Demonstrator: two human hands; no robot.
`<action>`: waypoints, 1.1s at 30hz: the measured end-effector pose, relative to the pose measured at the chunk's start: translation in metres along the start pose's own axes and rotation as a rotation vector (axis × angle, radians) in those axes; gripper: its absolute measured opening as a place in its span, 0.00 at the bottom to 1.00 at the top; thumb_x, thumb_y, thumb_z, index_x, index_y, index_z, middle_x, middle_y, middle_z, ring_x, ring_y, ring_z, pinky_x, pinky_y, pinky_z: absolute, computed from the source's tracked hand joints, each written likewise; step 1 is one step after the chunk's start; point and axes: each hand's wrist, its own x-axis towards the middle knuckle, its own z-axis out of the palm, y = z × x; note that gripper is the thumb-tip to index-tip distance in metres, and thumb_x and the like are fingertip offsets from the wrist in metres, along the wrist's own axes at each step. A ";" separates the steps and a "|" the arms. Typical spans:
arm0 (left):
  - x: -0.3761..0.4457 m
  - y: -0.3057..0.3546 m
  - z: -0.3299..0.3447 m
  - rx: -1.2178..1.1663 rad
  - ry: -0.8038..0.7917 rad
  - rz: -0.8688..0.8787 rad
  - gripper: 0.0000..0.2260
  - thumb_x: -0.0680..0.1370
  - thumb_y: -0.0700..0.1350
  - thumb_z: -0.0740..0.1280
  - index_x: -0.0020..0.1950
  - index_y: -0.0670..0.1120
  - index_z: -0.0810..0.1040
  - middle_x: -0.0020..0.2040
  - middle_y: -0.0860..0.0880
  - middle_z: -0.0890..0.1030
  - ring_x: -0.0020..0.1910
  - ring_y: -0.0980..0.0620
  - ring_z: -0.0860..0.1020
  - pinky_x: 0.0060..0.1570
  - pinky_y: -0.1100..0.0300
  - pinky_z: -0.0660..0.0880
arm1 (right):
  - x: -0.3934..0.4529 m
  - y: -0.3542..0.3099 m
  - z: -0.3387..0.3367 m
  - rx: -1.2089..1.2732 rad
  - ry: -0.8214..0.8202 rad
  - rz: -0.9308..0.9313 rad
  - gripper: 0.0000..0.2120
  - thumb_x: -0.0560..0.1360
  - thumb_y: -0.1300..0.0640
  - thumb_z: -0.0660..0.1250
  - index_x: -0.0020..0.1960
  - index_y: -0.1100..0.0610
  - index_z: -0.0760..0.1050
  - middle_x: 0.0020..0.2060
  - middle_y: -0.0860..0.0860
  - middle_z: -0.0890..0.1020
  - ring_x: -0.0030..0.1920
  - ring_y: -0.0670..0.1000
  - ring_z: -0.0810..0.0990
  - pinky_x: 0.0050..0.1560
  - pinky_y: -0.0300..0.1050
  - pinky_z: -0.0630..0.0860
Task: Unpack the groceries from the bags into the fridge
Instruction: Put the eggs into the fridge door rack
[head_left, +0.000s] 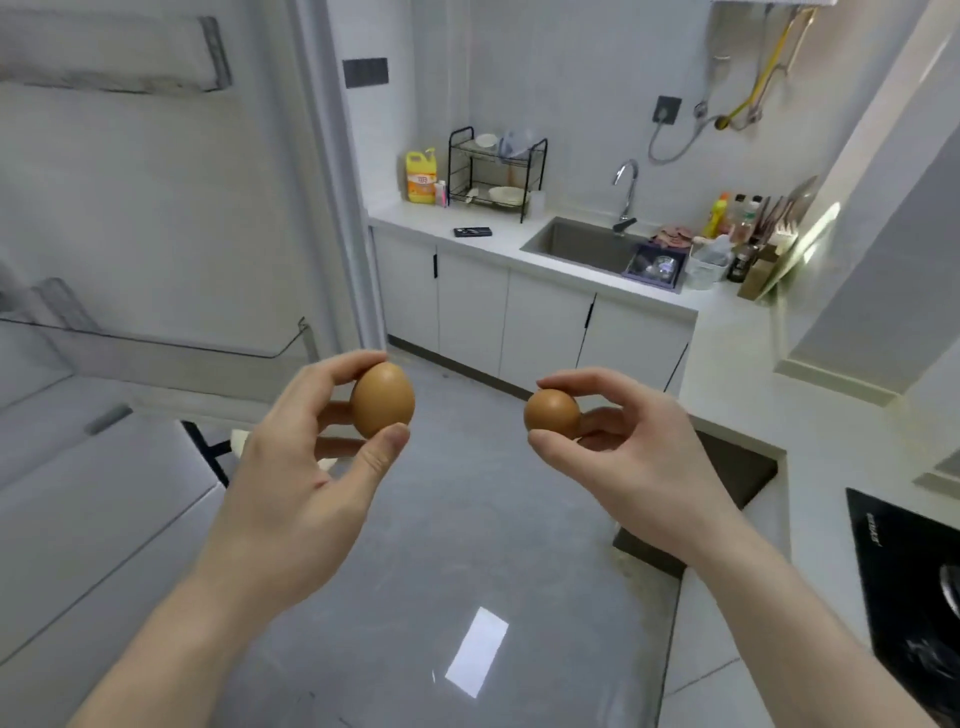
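**An egg in each hand, held over the kitchen floor**

The fingers (358, 364) of the left hand (306, 457) curled narrowly round a brown egg (383, 399), thumb beneath. The right hand (623, 447) pinched a second egg (551, 413) likewise. Both forearms reached forward, palms turned inward, hands well apart above the grey floor (467, 545). The open fridge door (156, 234) stood left; the desk (737, 374) with its sink (582, 241) lay beyond.

I see my two forearms coming from the bottom edge, both bare with no sleeves visible. My left hand (306, 467) and right hand (623, 457) wear no gloves, rings or watch, and the thumbnails are short and plain
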 end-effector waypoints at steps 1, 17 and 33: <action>0.002 -0.004 -0.011 0.004 0.030 -0.014 0.19 0.74 0.53 0.71 0.64 0.65 0.75 0.57 0.60 0.81 0.54 0.57 0.81 0.48 0.69 0.76 | 0.007 -0.008 0.010 0.008 -0.023 -0.020 0.16 0.72 0.53 0.80 0.56 0.40 0.82 0.50 0.40 0.85 0.46 0.49 0.86 0.50 0.44 0.84; 0.057 -0.065 -0.149 0.104 0.305 -0.025 0.19 0.77 0.48 0.73 0.67 0.59 0.75 0.55 0.61 0.81 0.54 0.55 0.82 0.51 0.59 0.77 | 0.108 -0.085 0.156 0.191 -0.201 -0.169 0.14 0.72 0.55 0.79 0.56 0.44 0.82 0.43 0.46 0.86 0.39 0.50 0.85 0.42 0.37 0.79; 0.110 -0.069 -0.194 0.168 0.506 0.024 0.20 0.76 0.42 0.75 0.64 0.58 0.75 0.58 0.59 0.80 0.52 0.56 0.82 0.52 0.66 0.78 | 0.181 -0.134 0.183 0.201 -0.318 -0.419 0.16 0.72 0.57 0.78 0.57 0.44 0.82 0.51 0.43 0.85 0.42 0.49 0.85 0.45 0.37 0.80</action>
